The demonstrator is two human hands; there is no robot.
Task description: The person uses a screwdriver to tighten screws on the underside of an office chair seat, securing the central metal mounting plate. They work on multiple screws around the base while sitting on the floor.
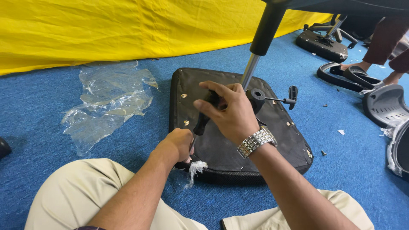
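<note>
While hands grip black tool [203, 119] on seat underside [272, 140], gas-lift column [260, 42] crowds right hand [232, 114]; plastic wrap [106, 102] left.

Left hand [178, 144] fisted low; right hand [228, 111] curled above

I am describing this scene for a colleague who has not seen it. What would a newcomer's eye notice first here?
First, the two hands in the middle: the right hand and the left hand grip a black handle-like part over an upturned black chair seat on the blue carpet. Next, the bright yellow sheet fills the top, and crumpled clear plastic wrap lies to the left of the seat.
</note>
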